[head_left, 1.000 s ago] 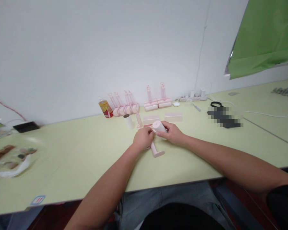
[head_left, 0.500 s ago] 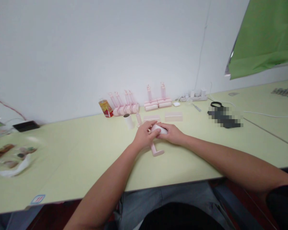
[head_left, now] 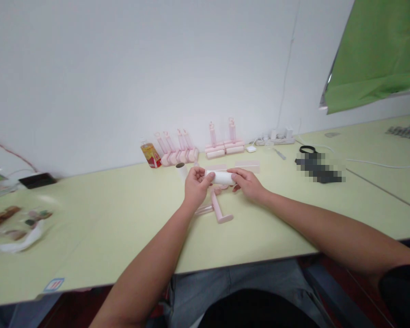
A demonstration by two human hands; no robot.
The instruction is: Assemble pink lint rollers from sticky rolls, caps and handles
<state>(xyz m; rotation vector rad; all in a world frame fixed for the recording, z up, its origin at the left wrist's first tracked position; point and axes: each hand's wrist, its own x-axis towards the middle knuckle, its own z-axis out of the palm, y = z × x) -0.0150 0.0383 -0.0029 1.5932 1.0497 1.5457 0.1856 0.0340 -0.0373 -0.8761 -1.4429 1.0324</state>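
A white lint roller refill (head_left: 222,177) lies crosswise between my two hands, held above the table. My left hand (head_left: 196,184) is closed round its left end, thumb on top. At the other end, my right hand (head_left: 248,184) grips it between thumb and fingers. Below the hands a pink lint roller handle (head_left: 217,207) lies on the table, its left part partly behind my left wrist. Another white roll (head_left: 181,170) with a brown core stands upright just left of my left hand. Pale pink covers (head_left: 247,166) lie behind my hands.
Along the wall stand several pink lint rollers (head_left: 180,155), with two more (head_left: 224,146) to their right. A red and yellow bottle (head_left: 151,155) stands at their left. A power strip (head_left: 275,140), a black tape-like ring (head_left: 308,149) and a blurred dark object (head_left: 319,168) lie to the right.
My hands have moved apart to the two ends of the white roll, which now lies level and shows more of its length. More of the pink handle below is visible.
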